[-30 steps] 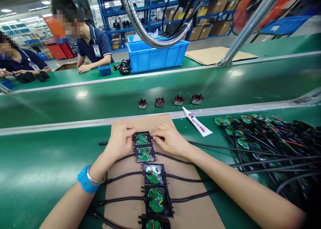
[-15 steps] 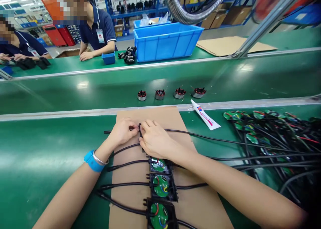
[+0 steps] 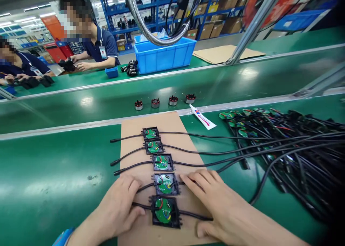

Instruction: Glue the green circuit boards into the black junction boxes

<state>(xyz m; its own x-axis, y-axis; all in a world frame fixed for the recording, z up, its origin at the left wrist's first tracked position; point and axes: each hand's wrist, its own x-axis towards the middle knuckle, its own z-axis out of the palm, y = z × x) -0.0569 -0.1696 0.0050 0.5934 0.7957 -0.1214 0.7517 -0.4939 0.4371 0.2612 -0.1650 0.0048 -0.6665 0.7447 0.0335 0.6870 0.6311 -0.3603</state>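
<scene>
Several square black housings lie in a column on a cardboard sheet (image 3: 188,235), each holding a green round circuit board, with black cables leaving both sides. My left hand (image 3: 118,203) rests left of the two nearest housings, thumb apart from the fingers, around their left cables. My right hand (image 3: 215,199) lies to their right, fingers stretched over the right cables, thumb low on the cardboard. Between my hands sit the nearest housing (image 3: 165,212) and the one behind it (image 3: 167,184). Farther off are the middle housing (image 3: 162,162), another housing (image 3: 153,146) and the farthest housing (image 3: 150,133).
A pile of cabled circuit boards (image 3: 269,142) covers the right side. A white tube (image 3: 202,117) lies by the metal rail. Several wound motor stators (image 3: 155,102) stand in a row beyond it. Across the bench are a blue bin (image 3: 164,55) and two co-workers.
Both hands have come back from the farthest housing to either side of the two nearest ones, uncovering the far housings. The view has shifted. One co-worker now holds a black part.
</scene>
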